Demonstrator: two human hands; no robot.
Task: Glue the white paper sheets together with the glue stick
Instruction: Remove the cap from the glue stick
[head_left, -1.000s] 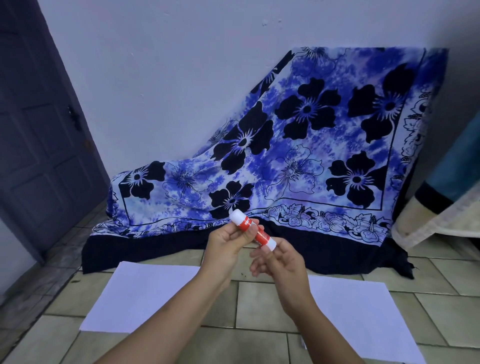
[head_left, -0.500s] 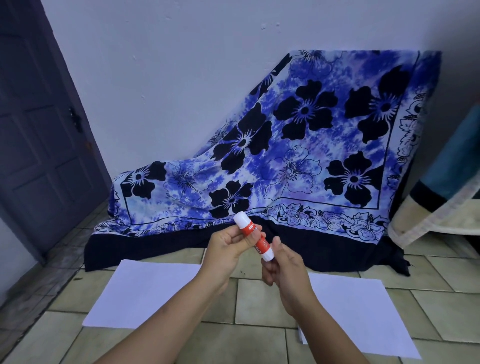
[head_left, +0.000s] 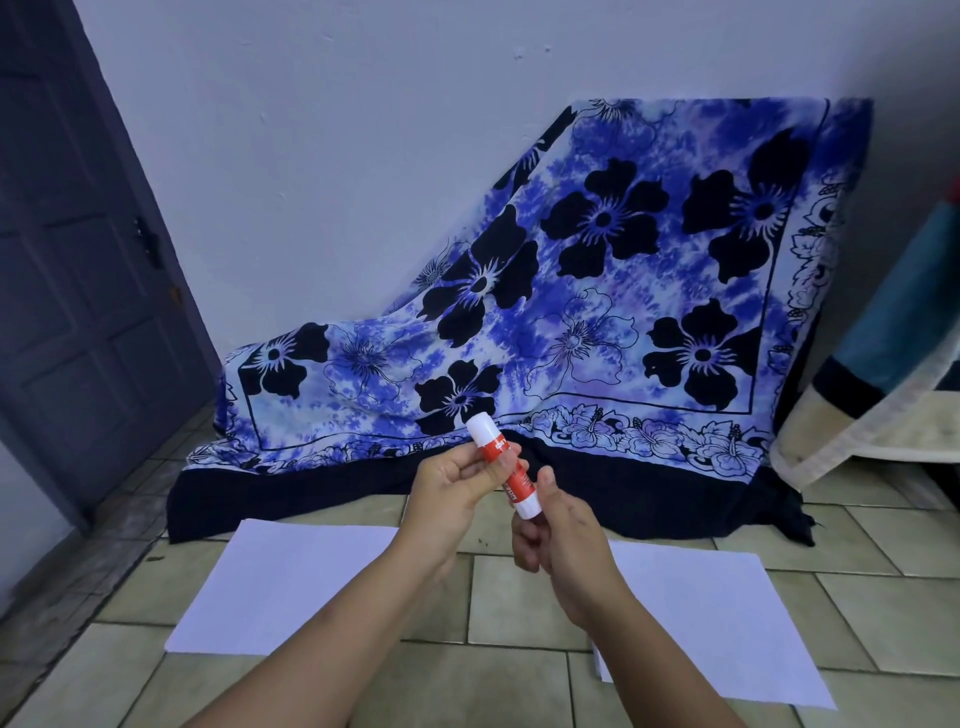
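I hold a red and white glue stick (head_left: 500, 464) in the air in front of me, tilted, white cap end up and to the left. My left hand (head_left: 457, 483) grips its upper red part. My right hand (head_left: 558, 525) pinches its lower white end. Two white paper sheets lie flat on the tiled floor below: one to the left (head_left: 291, 582), one to the right (head_left: 717, 623), with a gap of bare tiles between them. My forearms hide part of each sheet.
A blue floral cloth (head_left: 597, 291) drapes over something against the white wall behind the sheets, its dark hem on the floor. A dark door (head_left: 78, 270) stands at the left. A striped towel (head_left: 883, 384) hangs at the right edge.
My right hand has slid along the stick and closed around its lower white end. The left hand keeps the same grip. The view has shifted slightly.
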